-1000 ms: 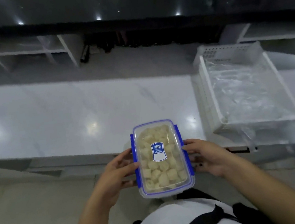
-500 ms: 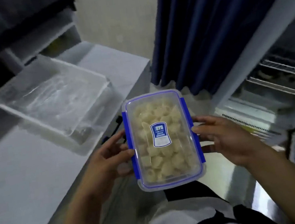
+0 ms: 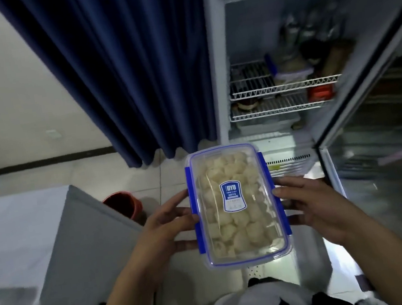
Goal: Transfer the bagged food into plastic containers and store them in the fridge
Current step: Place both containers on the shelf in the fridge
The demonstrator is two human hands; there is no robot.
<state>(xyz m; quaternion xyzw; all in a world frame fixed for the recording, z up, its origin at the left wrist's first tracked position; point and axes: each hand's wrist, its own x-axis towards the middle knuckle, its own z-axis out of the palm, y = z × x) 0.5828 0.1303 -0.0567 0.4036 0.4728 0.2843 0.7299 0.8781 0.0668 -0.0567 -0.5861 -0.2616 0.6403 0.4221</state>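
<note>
A clear plastic container (image 3: pixel 241 234) with a blue-clipped lid and a blue label holds pale food pieces. I carry it level at chest height. My left hand (image 3: pixel 165 226) grips its left long side and my right hand (image 3: pixel 313 206) grips its right long side, fingers curled under the rim. Ahead to the right stands the open fridge (image 3: pixel 225 76), with wire shelves (image 3: pixel 281 86) bearing several items, among them a similar container (image 3: pixel 289 70) and a red pack (image 3: pixel 320 91).
The fridge's glass door (image 3: pixel 377 127) swings open on the right. A dark blue curtain (image 3: pixel 126 72) hangs left of the fridge. The white counter's end (image 3: pixel 61 249) is at the lower left, with an orange bucket (image 3: pixel 123 204) on the tiled floor beside it.
I have turned right from the counter to face the open fridge, carrying the container in both hands. The white tray and the counter top have left the view.
</note>
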